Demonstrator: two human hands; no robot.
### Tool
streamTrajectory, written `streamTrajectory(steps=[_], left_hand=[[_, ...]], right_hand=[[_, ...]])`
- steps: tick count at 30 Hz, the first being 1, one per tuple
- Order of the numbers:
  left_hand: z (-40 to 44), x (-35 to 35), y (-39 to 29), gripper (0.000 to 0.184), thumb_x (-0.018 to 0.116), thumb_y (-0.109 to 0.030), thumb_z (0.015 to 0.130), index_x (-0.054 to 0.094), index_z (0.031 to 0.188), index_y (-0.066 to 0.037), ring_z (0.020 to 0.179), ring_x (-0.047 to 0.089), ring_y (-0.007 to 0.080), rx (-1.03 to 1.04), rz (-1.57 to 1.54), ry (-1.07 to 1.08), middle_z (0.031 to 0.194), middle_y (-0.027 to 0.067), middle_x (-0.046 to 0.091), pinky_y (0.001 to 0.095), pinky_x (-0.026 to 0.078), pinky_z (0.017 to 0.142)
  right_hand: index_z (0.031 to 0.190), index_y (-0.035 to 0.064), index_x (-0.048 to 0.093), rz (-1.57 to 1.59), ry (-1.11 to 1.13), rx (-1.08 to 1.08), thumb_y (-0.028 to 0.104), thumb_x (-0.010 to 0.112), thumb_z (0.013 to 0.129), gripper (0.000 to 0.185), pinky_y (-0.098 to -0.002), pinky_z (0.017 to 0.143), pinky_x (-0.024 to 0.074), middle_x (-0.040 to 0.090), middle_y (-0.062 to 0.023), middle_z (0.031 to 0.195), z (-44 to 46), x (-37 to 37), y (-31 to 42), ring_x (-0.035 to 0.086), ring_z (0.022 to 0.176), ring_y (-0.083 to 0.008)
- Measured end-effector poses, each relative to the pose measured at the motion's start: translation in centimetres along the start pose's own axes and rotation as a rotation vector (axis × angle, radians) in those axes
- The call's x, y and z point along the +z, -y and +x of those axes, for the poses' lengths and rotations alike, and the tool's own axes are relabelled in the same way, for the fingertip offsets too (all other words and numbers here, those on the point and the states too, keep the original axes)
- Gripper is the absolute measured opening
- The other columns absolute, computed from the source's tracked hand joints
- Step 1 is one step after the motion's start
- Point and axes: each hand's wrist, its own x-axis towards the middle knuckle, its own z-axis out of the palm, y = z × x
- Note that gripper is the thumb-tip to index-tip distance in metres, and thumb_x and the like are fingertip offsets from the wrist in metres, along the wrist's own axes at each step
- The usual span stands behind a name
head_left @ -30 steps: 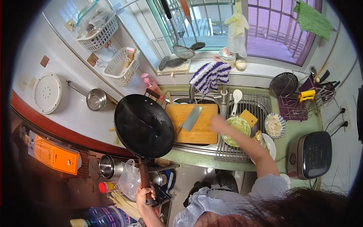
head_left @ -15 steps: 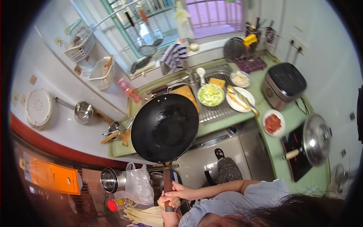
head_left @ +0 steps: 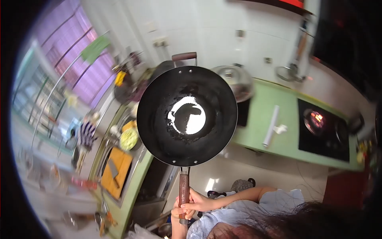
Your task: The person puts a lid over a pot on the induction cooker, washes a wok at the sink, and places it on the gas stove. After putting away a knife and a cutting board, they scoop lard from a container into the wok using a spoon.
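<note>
A black wok [head_left: 155, 115] hangs in front of me, its inside tilted toward the camera, with a wet sheen and a bright light reflection in its bottom. Its wooden long handle [head_left: 184, 187] points down to my body, and a small wooden helper handle [head_left: 184, 56] sits on the far rim. My left hand [head_left: 178, 214] is wrapped round the lower end of the long handle. Beside it, my right hand [head_left: 197, 201] also closes on the same handle, a little higher. Both hands hold the wok over the floor, clear of the counters.
A cutting board [head_left: 124, 159] with a cleaver [head_left: 113, 169] lies by the sink at left. Near it stands a bowl of chopped green vegetable [head_left: 129, 138]. Behind the wok is a lidded pan [head_left: 238, 85]. A glowing cooktop [head_left: 324, 139] is set in the right-hand counter [head_left: 258, 107].
My view and body have swung right with the wok, from the sink toward the cooktop counter. The wok now faces the camera more squarely. Both hands have kept hold of its handle.
</note>
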Motion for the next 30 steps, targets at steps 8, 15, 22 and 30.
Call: streamTrajectory(steps=[8,15,22,30], left_hand=[[13.5,6.9,14.7,0.039,0.057,-0.007,0.062,0.042,0.094,0.011,0.03,0.041,0.0158,-0.585,0.051,0.368,0.049,0.0086,0.041,0.028,0.035,0.027],[24.3,14.2,35.4,0.025,0.056,-0.012,0.064,0.044,0.079,0.005,0.031,0.039,0.0146,-0.835,0.105,0.495,0.047,0.0058,0.041,0.0257,0.032,0.028],[32.8,19.5,49.9,0.016,0.054,-0.015,0.067,0.045,0.066,-0.002,0.035,0.043,0.0157,-0.996,0.131,0.524,0.046,0.0052,0.043,0.0263,0.037,0.033],[38.0,20.0,55.8,0.016,0.053,-0.016,0.068,0.045,0.065,-0.003,0.038,0.045,0.0151,-1.105,0.122,0.382,0.047,0.0047,0.045,0.0255,0.039,0.035]], right_hand=[[0.11,-0.0009,0.031,-0.179,-0.575,-0.425,0.0,0.05,0.082,0.034,-0.0272,0.077,0.0443,0.049,-0.0103,0.099,-16.6,-8.1,7.3,0.051,0.09,-0.0136],[0.105,0.0023,0.039,-0.16,-0.915,-0.471,0.016,0.055,0.082,0.031,-0.022,0.065,0.0428,0.053,-0.0044,0.089,-34.7,-20.4,13.0,0.051,0.077,-0.0079],[0.087,0.0067,0.041,0.069,-1.11,-0.454,0.017,0.06,0.078,0.023,-0.0237,0.058,0.0464,0.055,-0.0057,0.079,-47.2,-29.8,19.2,0.057,0.069,-0.0117],[0.082,0.0091,0.036,0.187,-1.081,-0.486,0.019,0.061,0.078,0.027,-0.0254,0.054,0.0466,0.053,-0.0045,0.073,-51.4,-37.1,20.0,0.056,0.064,-0.0115]])
